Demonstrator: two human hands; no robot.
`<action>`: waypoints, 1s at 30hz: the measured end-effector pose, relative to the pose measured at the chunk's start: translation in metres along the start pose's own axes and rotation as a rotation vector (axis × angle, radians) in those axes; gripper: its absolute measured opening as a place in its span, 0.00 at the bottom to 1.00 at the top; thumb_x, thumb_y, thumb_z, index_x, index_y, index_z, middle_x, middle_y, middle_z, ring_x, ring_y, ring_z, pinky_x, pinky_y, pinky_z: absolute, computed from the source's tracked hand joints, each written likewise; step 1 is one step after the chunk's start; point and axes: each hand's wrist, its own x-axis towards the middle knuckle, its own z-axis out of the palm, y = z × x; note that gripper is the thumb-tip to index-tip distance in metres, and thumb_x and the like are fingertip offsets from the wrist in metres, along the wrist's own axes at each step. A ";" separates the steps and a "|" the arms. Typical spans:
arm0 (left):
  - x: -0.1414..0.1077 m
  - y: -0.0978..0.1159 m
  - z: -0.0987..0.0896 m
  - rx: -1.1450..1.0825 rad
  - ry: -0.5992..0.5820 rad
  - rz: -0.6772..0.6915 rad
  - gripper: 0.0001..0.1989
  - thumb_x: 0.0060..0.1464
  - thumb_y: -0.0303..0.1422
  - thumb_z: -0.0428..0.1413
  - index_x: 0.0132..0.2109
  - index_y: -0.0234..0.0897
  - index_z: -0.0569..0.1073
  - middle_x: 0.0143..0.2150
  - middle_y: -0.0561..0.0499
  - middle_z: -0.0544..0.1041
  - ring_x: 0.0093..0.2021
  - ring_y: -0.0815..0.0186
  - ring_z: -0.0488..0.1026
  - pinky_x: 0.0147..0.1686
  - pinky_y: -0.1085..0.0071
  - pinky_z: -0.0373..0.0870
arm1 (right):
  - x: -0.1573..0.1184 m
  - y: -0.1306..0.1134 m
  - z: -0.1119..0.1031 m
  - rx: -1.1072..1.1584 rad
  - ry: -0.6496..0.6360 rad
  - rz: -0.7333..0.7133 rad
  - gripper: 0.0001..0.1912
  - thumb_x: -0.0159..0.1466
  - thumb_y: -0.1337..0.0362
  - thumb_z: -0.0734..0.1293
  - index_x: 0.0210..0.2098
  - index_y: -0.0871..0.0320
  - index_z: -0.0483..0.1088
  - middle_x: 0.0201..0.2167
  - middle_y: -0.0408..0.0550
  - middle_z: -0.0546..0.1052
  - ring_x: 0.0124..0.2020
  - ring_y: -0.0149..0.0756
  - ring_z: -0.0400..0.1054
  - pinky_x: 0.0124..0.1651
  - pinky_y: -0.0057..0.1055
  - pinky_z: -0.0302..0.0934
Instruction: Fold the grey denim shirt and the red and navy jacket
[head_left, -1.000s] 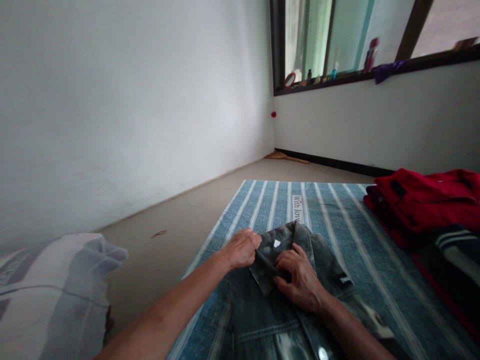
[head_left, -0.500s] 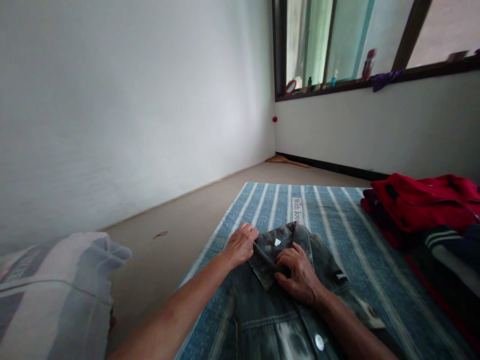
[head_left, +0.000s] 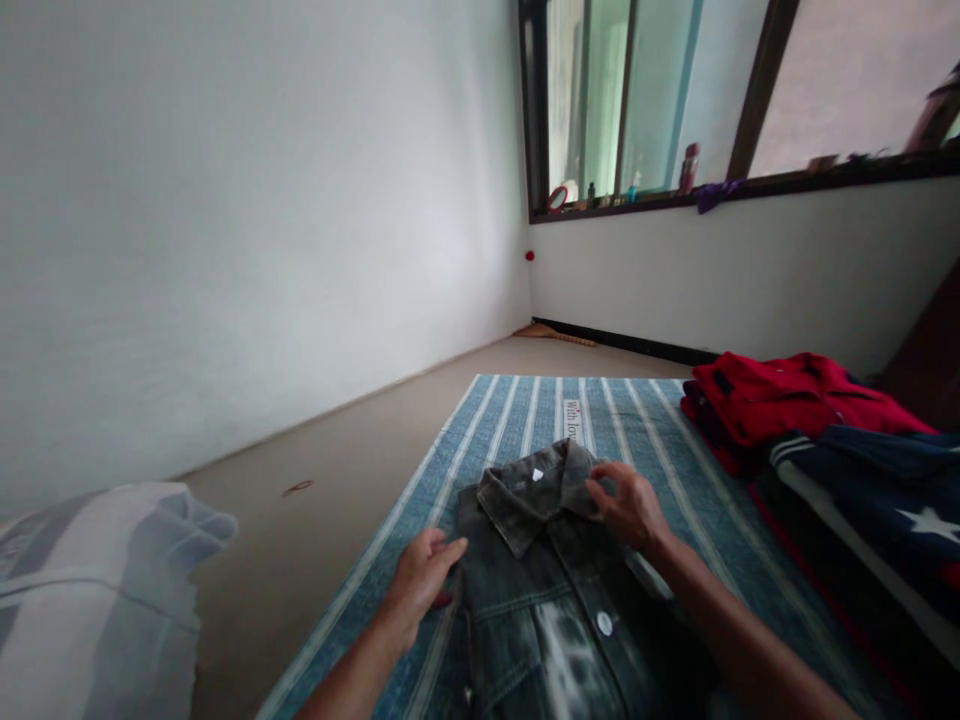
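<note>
A dark grey, faded denim jacket [head_left: 517,600] lies front up, with its collar spread and a white button on the placket. My left hand [head_left: 424,580] is beside the jacket's left edge, thumb and fingers apart, with no cloth visible in its grasp. Bent at the fingers, my right hand [head_left: 626,505] meets the jacket at the right side of the collar and shoulder. Its thumb and fingertips close on the cloth there. The right forearm hides part of the jacket's right side. Under the jacket is a blue striped cloth [head_left: 487,420] with a "With love" print.
Folded red clothes [head_left: 802,395] and navy garments [head_left: 877,480] with a white star are stacked at the right. A wrapped bundle [head_left: 97,600] stands at lower left. Small bottles and a mirror line the window sill [head_left: 645,205]. A brush-like object [head_left: 555,333] lies in the corner.
My left hand has let go of the collar and moved down to the jacket's left edge. My right hand has shifted from the collar's middle to its right side. The view has turned slightly right.
</note>
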 end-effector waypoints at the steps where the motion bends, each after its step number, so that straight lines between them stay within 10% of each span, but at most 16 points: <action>1: -0.007 0.000 0.000 -0.048 -0.038 -0.037 0.24 0.39 0.47 0.60 0.41 0.37 0.68 0.43 0.43 0.75 0.45 0.53 0.74 0.28 0.67 0.72 | 0.000 0.009 -0.008 -0.024 0.019 0.076 0.10 0.60 0.61 0.62 0.36 0.59 0.71 0.40 0.53 0.75 0.44 0.45 0.68 0.48 0.38 0.58; 9: -0.015 -0.002 0.014 -0.158 -0.240 -0.136 0.23 0.30 0.50 0.62 0.28 0.39 0.64 0.22 0.54 0.72 0.26 0.61 0.72 0.23 0.68 0.69 | -0.018 0.050 -0.041 0.026 -0.160 0.473 0.07 0.58 0.64 0.66 0.26 0.61 0.72 0.20 0.44 0.70 0.24 0.33 0.65 0.26 0.27 0.53; 16: -0.016 -0.006 0.023 -0.226 -0.230 -0.104 0.17 0.31 0.41 0.63 0.28 0.39 0.68 0.24 0.52 0.76 0.27 0.59 0.74 0.26 0.66 0.71 | -0.021 0.048 -0.043 0.209 -0.336 0.635 0.18 0.62 0.54 0.64 0.21 0.59 0.65 0.11 0.35 0.58 0.12 0.24 0.50 0.17 0.25 0.44; 30: -0.015 0.014 0.030 -0.459 -0.111 -0.165 0.15 0.37 0.28 0.63 0.36 0.39 0.71 0.26 0.53 0.79 0.27 0.58 0.77 0.27 0.68 0.74 | -0.011 0.013 -0.052 0.340 -0.326 0.600 0.10 0.65 0.60 0.65 0.36 0.62 0.69 0.29 0.41 0.72 0.25 0.25 0.66 0.28 0.25 0.64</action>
